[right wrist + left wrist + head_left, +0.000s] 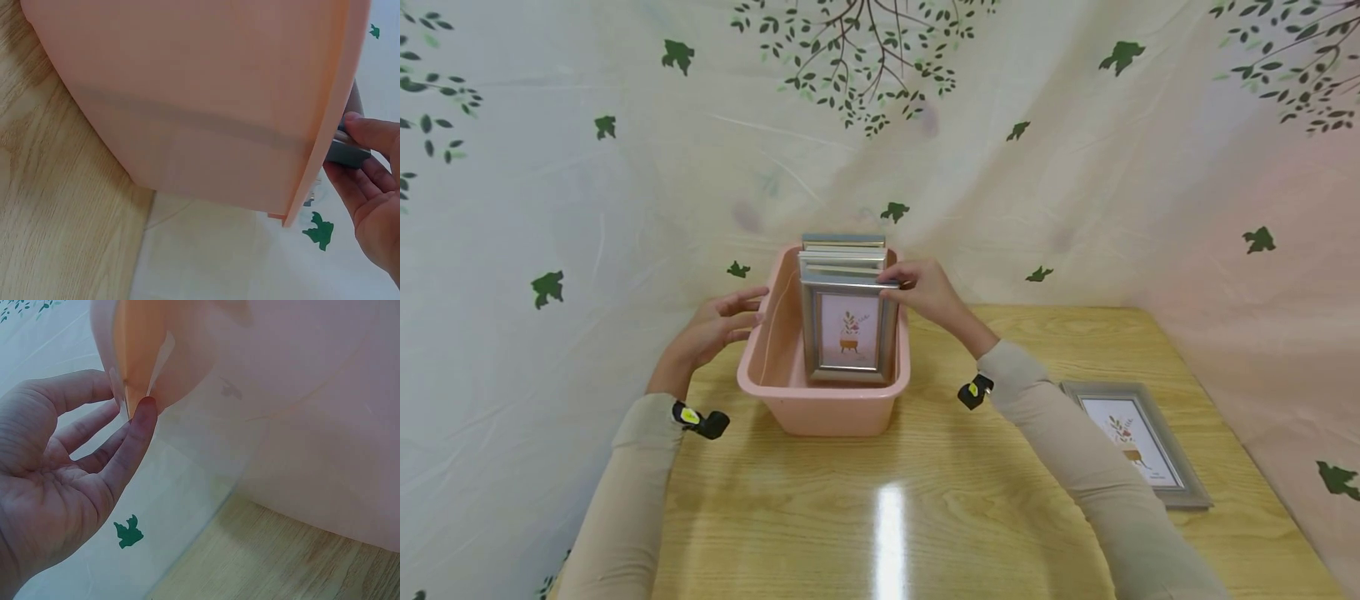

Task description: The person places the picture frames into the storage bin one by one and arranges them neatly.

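A pink plastic basin [827, 412] stands on the table, holding several picture frames upright one behind another. The front picture frame [848, 371] is silver-grey and shows a potted plant print. At its top right corner my right hand [928, 292] pinches the frame between thumb and fingers; the right wrist view has this hand [378, 181] beyond the basin's rim, gripping the frame's edge [347, 153]. My left hand [718, 325] touches the outside of the basin's left rim with extended fingers, seen closer as the hand [69, 462] in the left wrist view.
Another grey picture frame [1180, 492] lies face up at the right of the wooden table [985, 500], partly hidden by my right sleeve [1075, 458]. A pale curtain [955, 192] with leaf and bird prints hangs behind the basin and along both sides.
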{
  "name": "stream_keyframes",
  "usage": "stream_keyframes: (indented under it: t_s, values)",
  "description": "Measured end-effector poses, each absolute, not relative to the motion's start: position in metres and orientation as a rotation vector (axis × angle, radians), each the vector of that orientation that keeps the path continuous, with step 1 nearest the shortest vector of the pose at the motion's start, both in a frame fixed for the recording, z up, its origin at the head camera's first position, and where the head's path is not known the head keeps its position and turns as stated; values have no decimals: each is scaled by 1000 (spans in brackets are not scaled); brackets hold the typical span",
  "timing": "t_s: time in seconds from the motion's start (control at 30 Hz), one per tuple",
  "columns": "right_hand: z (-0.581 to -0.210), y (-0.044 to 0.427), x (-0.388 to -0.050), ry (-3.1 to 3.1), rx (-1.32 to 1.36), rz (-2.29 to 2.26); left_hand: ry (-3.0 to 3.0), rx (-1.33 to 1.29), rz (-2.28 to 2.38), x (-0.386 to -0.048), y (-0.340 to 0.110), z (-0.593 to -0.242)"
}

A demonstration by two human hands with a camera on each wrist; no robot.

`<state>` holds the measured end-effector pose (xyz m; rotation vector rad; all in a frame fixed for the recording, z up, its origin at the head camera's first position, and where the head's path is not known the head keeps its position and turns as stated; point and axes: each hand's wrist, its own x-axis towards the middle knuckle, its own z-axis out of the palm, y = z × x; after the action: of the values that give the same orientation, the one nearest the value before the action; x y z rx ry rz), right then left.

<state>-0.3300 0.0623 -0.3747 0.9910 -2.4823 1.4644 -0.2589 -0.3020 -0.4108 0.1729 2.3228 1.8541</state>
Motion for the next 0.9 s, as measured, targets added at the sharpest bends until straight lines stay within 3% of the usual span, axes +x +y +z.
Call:
stream_keyframes:
  t_s: [0.9]
  values:
    - [-394, 56, -343, -2423, 893, 1514, 2330, 169, 1854, -260, -302, -410]
